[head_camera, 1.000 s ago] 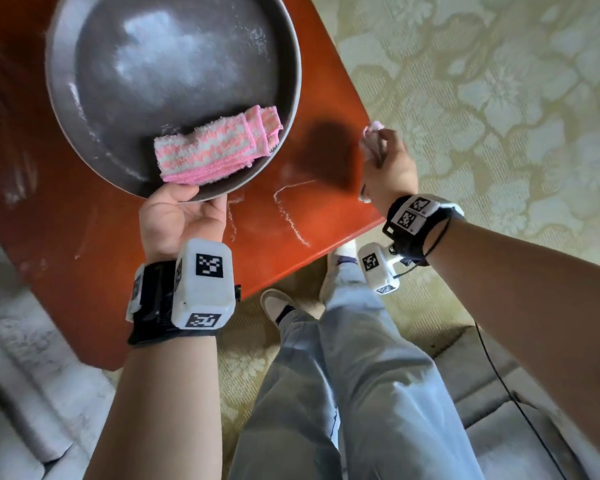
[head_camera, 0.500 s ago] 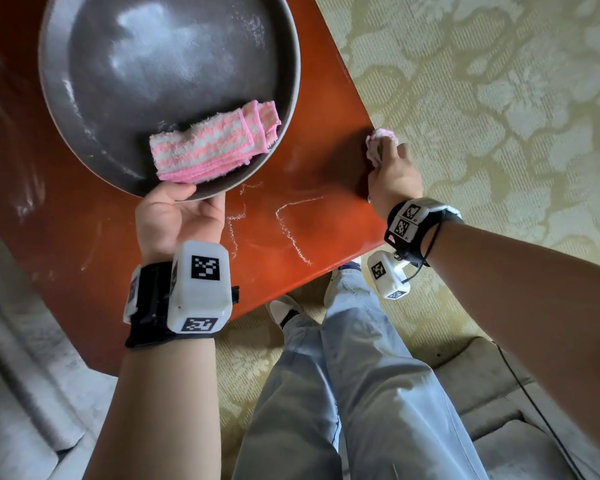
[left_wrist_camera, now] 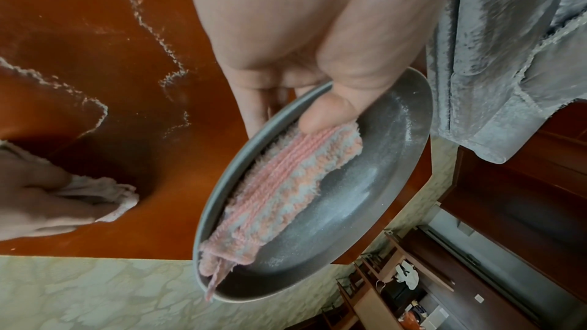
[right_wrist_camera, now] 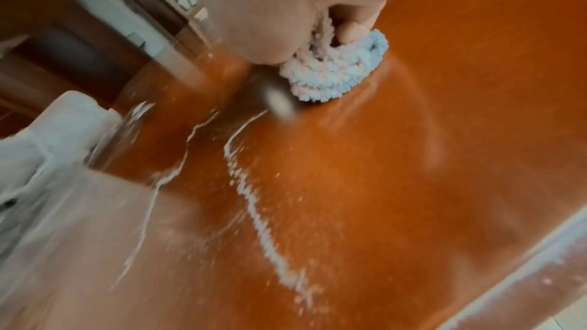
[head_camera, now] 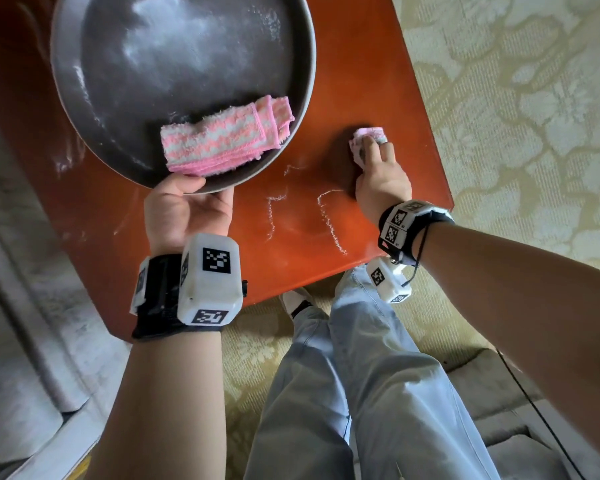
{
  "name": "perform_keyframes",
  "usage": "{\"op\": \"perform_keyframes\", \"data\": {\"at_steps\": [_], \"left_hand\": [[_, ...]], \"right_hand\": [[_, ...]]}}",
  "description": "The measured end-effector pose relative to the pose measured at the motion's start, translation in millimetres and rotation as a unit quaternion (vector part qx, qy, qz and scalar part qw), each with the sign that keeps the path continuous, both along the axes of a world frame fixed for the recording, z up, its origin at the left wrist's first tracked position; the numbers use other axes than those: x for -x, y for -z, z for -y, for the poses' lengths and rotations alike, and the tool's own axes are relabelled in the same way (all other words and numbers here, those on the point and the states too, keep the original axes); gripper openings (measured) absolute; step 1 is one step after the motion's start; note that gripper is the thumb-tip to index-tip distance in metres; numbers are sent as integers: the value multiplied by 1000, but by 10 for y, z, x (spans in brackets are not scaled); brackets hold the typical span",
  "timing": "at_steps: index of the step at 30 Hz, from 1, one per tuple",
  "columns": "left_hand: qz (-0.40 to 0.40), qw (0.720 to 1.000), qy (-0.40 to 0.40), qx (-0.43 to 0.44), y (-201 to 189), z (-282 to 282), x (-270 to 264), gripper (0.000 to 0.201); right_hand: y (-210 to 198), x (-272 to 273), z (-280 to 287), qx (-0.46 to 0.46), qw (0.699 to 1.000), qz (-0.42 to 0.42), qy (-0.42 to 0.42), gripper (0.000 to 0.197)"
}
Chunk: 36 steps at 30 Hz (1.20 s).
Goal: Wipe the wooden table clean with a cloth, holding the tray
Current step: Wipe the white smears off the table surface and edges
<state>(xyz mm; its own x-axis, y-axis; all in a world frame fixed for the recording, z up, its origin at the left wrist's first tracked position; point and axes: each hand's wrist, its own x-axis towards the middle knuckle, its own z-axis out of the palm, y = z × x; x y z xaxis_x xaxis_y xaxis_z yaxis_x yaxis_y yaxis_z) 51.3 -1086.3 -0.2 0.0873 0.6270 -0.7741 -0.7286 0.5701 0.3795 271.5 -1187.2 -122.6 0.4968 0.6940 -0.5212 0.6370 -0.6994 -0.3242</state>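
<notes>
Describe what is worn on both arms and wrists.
Both forearms are bare, no sleeves. The left wrist carries a black strap with a white boxy camera unit bearing black square markers. The right wrist has a black marker band, a thin black cord and a smaller white unit below.

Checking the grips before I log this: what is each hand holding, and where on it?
Left hand grips the tray at its near rim, thumb inside. Right hand holds a bunched cloth, pressing it on the table.

The left hand (head_camera: 187,211) grips the tray (head_camera: 66,98) rim, thumb on top. The right hand (head_camera: 381,178) presses a bunched cloth (head_camera: 368,136) down, fingers curled around it.
</notes>
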Motion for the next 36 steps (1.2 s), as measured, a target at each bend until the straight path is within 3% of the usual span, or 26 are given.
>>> {"op": "perform_keyframes", "data": {"at_steps": [5,9,13,15,18,26,36], "left_hand": [[-4,1000,-19,9,6,27,134,53],[-7,1000,-23,12,-6,24,228,56],[-13,999,-29,14,-30,8,256,53],[-13,999,-32,16,-40,2,226,50],[-11,999,-31,18,-39,-22,129,49],[12,1000,-16,19,31,-106,-156,47],[20,999,-16,27,106,-190,-246,47]], "right_hand": [[-15,382,-88,-9,994,-32,-102,71],[-21,674,-78,6,978,-29,-205,65],[10,736,-56,-13,965,-59,-254,62],[-34,658,-62,-32,966,-88,-240,64],[-153,370,-90,-77,981,-90,-153,67],[-171,-676,-125,-56,996,14,61,56],[-77,-643,-231,73,997,33,-4,66]]}}
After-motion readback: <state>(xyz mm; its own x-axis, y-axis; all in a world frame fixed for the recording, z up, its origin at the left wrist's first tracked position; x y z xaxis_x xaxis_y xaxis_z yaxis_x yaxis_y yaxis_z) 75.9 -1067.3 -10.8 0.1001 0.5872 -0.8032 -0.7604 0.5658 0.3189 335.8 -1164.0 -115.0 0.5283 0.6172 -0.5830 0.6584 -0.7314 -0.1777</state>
